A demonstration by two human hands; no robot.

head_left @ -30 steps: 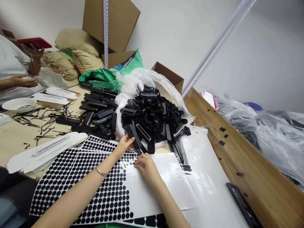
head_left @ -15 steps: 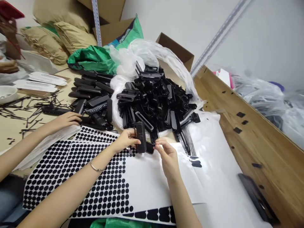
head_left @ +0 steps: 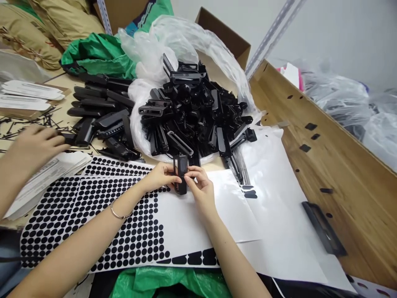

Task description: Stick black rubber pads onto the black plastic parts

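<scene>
Both my hands meet over the sticker sheets at a small black plastic part (head_left: pixel 180 174), held upright with a slot-like recess down its front. My left hand (head_left: pixel 159 177), with a bracelet at the wrist, pinches its left side. The fingers of my right hand (head_left: pixel 201 185) close on its right side, the thumb pressed to its face. Whether a small piece lies under that thumb is hidden. Beneath are white sheets of round black stickers (head_left: pixel 124 223), with a bare white backing area (head_left: pixel 182 231). Just beyond sits a heap of similar black plastic parts (head_left: pixel 189 111) in a clear plastic bag (head_left: pixel 139 95).
A co-worker's blurred hand (head_left: pixel 34 149) is at the left, above a stack of white printed slips (head_left: pixel 49 182). More black parts (head_left: pixel 102 111) lie beside the bag. A wooden board (head_left: pixel 310 165) edges the right side, with a black frame (head_left: pixel 324 227) against it.
My right hand has moved from beside the part, where it pinched a small black piece, onto the part's face. The part has turned. The co-worker's hand has shifted left, and the view has tilted down.
</scene>
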